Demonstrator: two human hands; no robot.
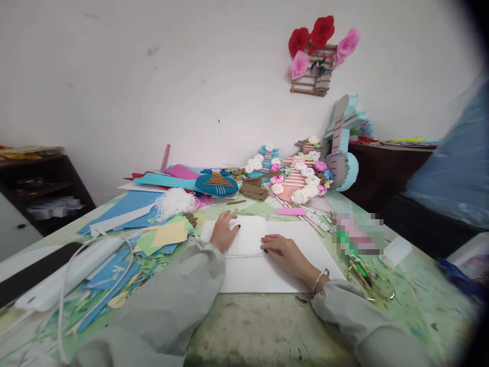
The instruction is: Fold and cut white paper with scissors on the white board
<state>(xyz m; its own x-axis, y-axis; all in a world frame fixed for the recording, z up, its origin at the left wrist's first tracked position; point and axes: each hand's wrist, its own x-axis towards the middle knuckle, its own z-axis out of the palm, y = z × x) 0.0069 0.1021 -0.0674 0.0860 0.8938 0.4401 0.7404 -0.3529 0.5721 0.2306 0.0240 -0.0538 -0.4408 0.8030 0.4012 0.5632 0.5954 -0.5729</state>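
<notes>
A white sheet (309, 234) lies flat on the table before me, and a smaller white paper (250, 229) rests on its left part, with a narrow raised strip along the near edge. My left hand (224, 232) touches the smaller paper at its left side, thumb and fingers apart. From the right, my right hand (286, 255) lies with its fingertips at that paper's right edge, fingers loosely extended. Neither hand visibly grips anything.
Left of the sheets are paper scraps (168, 234), a white string bundle (175, 204) and a looped white cord (63, 295). Gold-handled scissors (370, 285) and a white roll (396, 252) lie at right. Decorated paper instruments (217, 183) stand along the wall.
</notes>
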